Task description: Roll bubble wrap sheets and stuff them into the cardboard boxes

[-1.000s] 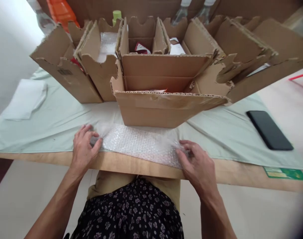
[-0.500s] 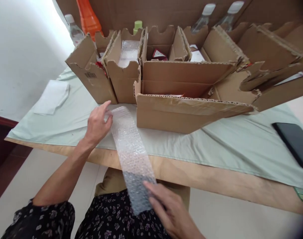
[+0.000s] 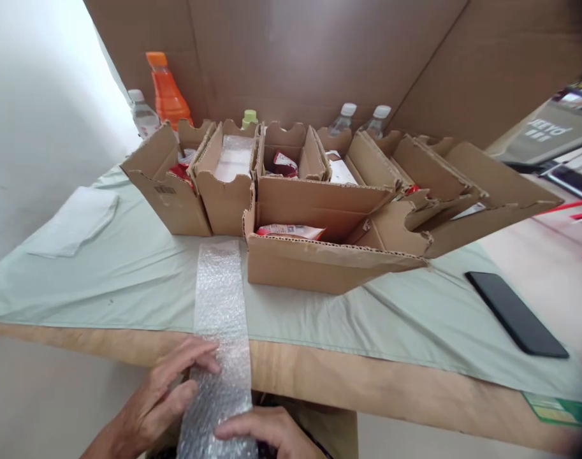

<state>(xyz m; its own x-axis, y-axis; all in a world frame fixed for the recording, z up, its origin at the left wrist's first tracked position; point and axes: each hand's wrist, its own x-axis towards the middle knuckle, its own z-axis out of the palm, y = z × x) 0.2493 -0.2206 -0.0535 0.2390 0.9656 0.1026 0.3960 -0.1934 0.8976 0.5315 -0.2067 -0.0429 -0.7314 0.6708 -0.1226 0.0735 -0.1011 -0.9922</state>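
A long strip of clear bubble wrap (image 3: 222, 287) lies flat on the cloth and runs over the table's front edge toward my lap. My left hand (image 3: 169, 389) is at its left edge, thumb and fingers apart, fingertips touching the wrap. Lower down, my right hand (image 3: 274, 433) holds the strip's near part from the right side, one digit across the top. Its other fingers are mostly hidden beneath or below the picture. Beyond the strip's far end stands a narrow cardboard box (image 3: 226, 204) with folded bubble wrap inside.
Several open cardboard boxes stand in a row, a wider box (image 3: 314, 271) in front holding a red-and-white packet (image 3: 291, 231). Bottles, one orange (image 3: 169, 95), stand behind. A white folded sheet (image 3: 75, 220) lies left; a black phone (image 3: 515, 312) lies right on the green cloth (image 3: 367, 325).
My left hand has moved from the strip's far end down toward the near edge. The strip has straightened and slid left, with my right hand lower on it. The view has tilted up.
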